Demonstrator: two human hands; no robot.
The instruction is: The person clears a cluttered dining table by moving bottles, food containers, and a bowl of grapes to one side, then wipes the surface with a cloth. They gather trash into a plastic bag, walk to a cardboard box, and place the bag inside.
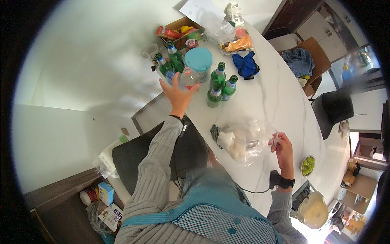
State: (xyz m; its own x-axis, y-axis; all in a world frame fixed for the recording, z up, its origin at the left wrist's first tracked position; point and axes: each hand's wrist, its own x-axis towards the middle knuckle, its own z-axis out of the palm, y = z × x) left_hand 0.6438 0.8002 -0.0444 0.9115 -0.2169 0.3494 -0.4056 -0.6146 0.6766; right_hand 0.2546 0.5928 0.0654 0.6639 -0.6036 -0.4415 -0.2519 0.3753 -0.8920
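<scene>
My left hand [179,96] reaches over the table with thumb and fingers spread. It is right by a clear plastic bottle [189,78] with a red label and no cap; whether the fingers touch it I cannot tell. Green glass bottles [175,58] stand just beyond the hand. Lower down, my right hand [281,149] pinches the edge of a clear plastic bag [257,131] lying on the table. Crumpled white stuff [227,139] shows in the bag, and a dark green bit [215,134] lies at its left end.
Three more green bottles [218,76] stand beside a tub with a light-blue lid [198,59]. Farther back are a cardboard box of packets [173,30], a food tray [239,44] and blue gloves [246,64]. Green grapes [308,166] fill a bowl near the right edge. A black chair [137,152] stands left.
</scene>
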